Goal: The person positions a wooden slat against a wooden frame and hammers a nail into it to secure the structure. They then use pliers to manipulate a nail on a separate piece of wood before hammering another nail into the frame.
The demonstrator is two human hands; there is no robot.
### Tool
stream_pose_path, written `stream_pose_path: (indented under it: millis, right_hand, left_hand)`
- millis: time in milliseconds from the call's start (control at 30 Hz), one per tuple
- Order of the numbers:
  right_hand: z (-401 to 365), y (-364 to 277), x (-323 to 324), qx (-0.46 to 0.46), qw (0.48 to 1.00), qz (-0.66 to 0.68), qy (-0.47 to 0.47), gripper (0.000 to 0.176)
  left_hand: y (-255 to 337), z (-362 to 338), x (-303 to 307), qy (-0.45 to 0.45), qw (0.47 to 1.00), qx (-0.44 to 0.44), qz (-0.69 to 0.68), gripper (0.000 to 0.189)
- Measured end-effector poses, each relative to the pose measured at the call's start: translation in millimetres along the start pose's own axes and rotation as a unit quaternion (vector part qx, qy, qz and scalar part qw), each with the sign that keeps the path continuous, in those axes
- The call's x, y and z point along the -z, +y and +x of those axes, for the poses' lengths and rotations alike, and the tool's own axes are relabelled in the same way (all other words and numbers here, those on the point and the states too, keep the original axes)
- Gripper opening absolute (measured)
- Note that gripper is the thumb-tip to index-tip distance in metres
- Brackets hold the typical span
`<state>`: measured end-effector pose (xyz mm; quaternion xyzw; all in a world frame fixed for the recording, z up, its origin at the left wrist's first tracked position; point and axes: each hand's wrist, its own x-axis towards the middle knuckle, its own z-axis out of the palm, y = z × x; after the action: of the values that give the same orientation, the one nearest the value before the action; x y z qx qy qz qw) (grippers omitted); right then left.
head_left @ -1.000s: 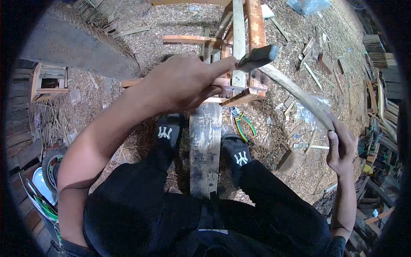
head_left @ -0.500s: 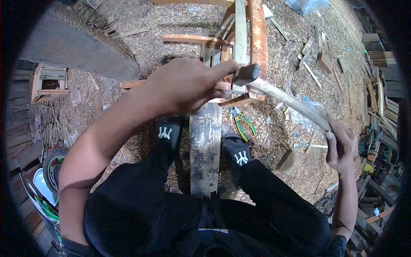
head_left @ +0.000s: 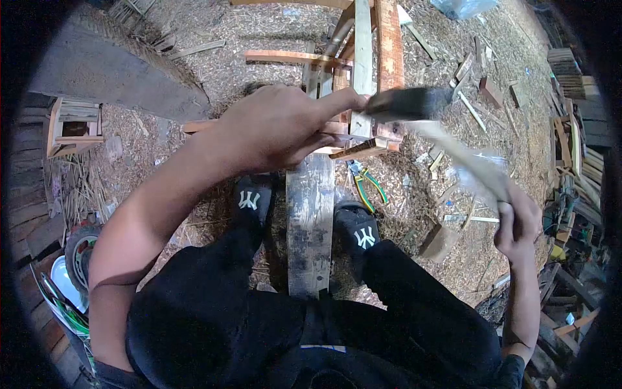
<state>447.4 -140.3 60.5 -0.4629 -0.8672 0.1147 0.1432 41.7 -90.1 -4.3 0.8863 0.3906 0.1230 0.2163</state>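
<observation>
- Black trousers (head_left: 214,305) fill the near edge of the view. A black shoe (head_left: 249,201) stands on the floor (head_left: 259,29) on the left of a grey plank (head_left: 311,227). A second shoe (head_left: 359,236) stands on its right.
- The plank runs straight away from the person between the legs, worn and pale along its top.
- A wood block (head_left: 437,243) lies on the chip-strewn floor, right of the second shoe and just below the right hand.
- Pliers (head_left: 369,191) with green and yellow grips lie on the floor just beside the plank's right edge, beyond the second shoe.
- The right hand (head_left: 518,223), near the right edge of the view, is closed tight around the near end of a curved strip (head_left: 463,155) of wood. The strip rises from it up and to the left and is blurred.
- The left hand (head_left: 285,126) is over the plank's far end. It is shut in a fist on the grip of a dark tool (head_left: 408,102), with the forefinger laid out along it.
- The tool's head juts to the right at the strip's far end and is blurred. Whether the two touch cannot be told.
- A frame (head_left: 389,39) of reddish and pale bars stands at the plank's far end, behind the left hand.
- Offcuts (head_left: 492,91) lie scattered on the floor to the right of the frame.
- A small crate (head_left: 74,126) sits near the left edge.
- A plastic bag (head_left: 463,8) lies at the far edge.
</observation>
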Motion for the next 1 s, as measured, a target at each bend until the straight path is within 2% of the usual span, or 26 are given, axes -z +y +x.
stream_pose_path:
  millis: [33, 67, 167, 200, 233, 333, 367, 433, 467, 567, 600, 700, 733, 867, 967, 1000]
  right_hand:
    - [4.0, -1.8, -1.8, -0.03, 0.998, 0.012, -0.06, 0.034]
    - [4.3, -1.6, -1.6, -0.029, 0.998, 0.012, -0.058, 0.034]
    - [-3.1, 2.6, 2.6, 0.03, 0.999, 0.012, 0.022, 0.034]
    - [-11.6, 8.0, 4.6, 0.039, 0.998, -0.025, 0.043, 0.033]
    - [-9.7, 6.1, 3.3, 0.038, 0.998, -0.026, 0.043, 0.033]
    - [-2.3, 1.1, -2.5, -0.018, 0.996, -0.05, -0.07, 0.032]
    - [-1.4, 0.5, -1.7, -0.017, 0.996, -0.05, -0.068, 0.032]
    - [-2.1, -1.6, 0.9, -0.039, 0.997, 0.053, -0.032, 0.031]
    - [-5.0, 0.4, 2.1, 0.033, 0.999, -0.004, 0.026, 0.029]
    - [-10.1, 9.5, -4.1, 0.077, 0.995, -0.037, 0.048, 0.029]
    - [-1.8, 5.3, -9.3, 0.011, 1.0, 0.024, -0.018, 0.036]
    - [-0.2, 1.7, -1.4, -0.007, 0.999, -0.002, -0.045, 0.036]
    - [0.3, 0.4, -1.2, 0.053, 0.998, 0.002, 0.017, 0.036]
    - [-5.2, 1.2, -1.6, 0.073, 0.995, -0.016, 0.065, 0.036]
    - [3.6, -7.9, 0.3, 0.003, 0.996, -0.047, -0.08, 0.034]
    - [-0.4, -7.8, 0.7, 0.0, 0.998, -0.027, -0.058, 0.033]
  left_hand:
    - [-0.2, 0.5, 1.8, -0.033, 0.999, 0.019, -0.009, 0.041]
    - [0.5, 0.4, 3.7, -0.032, 0.999, 0.019, -0.007, 0.041]
    - [2.3, -2.2, 2.6, -0.029, 0.999, 0.014, 0.011, 0.041]
    - [0.7, -2.7, 0.7, -0.012, 1.0, 0.0, 0.011, 0.042]
    - [-0.7, -2.2, -0.8, 0.006, 1.0, -0.014, 0.012, 0.044]
    - [-4.4, 2.5, -2.1, -0.008, 0.998, -0.008, -0.056, 0.044]
    - [-3.9, 1.8, -0.1, -0.007, 0.998, -0.008, -0.054, 0.044]
    - [-0.6, -1.2, 1.9, -0.017, 1.0, 0.011, 0.002, 0.046]
    - [0.0, -1.6, 1.7, -0.019, 1.0, 0.011, 0.0, 0.046]
    - [1.0, 0.1, 1.5, 0.005, 1.0, -0.001, -0.001, 0.045]
    - [0.7, 1.3, 1.5, -0.002, 1.0, -0.001, -0.013, 0.042]
    - [-1.3, 0.7, 2.9, -0.015, 1.0, 0.004, -0.004, 0.042]
    - [-1.4, -0.4, 1.2, -0.026, 1.0, 0.006, 0.011, 0.042]
    - [-2.6, 0.5, -1.7, -0.001, 1.0, -0.011, 0.013, 0.042]
    - [-3.7, -0.3, 1.2, -0.012, 1.0, 0.003, 0.012, 0.044]
    - [-4.3, -0.1, 0.6, -0.012, 1.0, 0.004, 0.0, 0.045]
